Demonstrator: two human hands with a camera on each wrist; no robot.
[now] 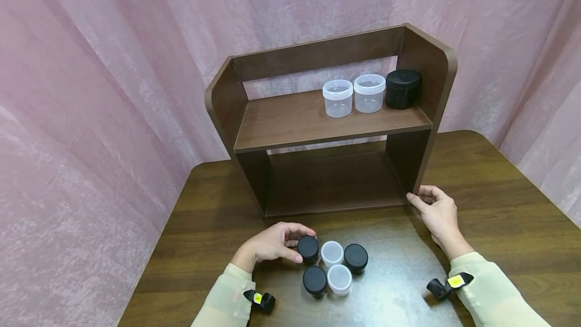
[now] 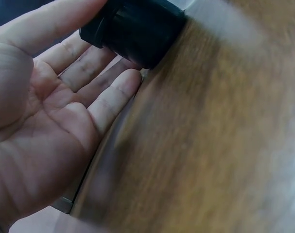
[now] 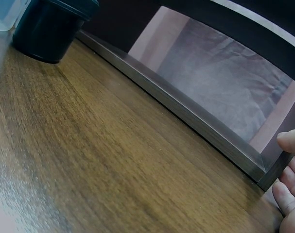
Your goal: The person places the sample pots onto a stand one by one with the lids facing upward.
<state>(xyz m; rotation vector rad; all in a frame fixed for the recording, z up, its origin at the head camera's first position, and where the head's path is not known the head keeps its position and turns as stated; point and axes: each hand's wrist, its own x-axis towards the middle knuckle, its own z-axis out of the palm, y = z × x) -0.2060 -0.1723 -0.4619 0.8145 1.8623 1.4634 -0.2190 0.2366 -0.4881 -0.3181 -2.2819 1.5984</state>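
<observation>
My left hand (image 1: pixel 277 243) is around a small black jar (image 1: pixel 308 250) on the table, thumb at its near left side and index finger reaching behind it. In the left wrist view the other fingers lie beside the black jar (image 2: pixel 142 31), close to the tabletop. At the lower right front corner of a brown two-tier shelf (image 1: pixel 336 211), my right hand (image 1: pixel 438 213) grips the side panel, thumb on the front edge and fingers on the outer side. Beside the left hand's jar stand two more black jars (image 1: pixel 356 258) and two translucent jars (image 1: pixel 339 279), grouped closely.
Two clear jars (image 1: pixel 338 99) and a larger black jar (image 1: pixel 403 90) stand on the shelf's upper tier, towards its right side panel. The shelf stands at the back of the wooden table (image 1: pixel 199 246). Pink curtains (image 1: pixel 113 90) hang behind.
</observation>
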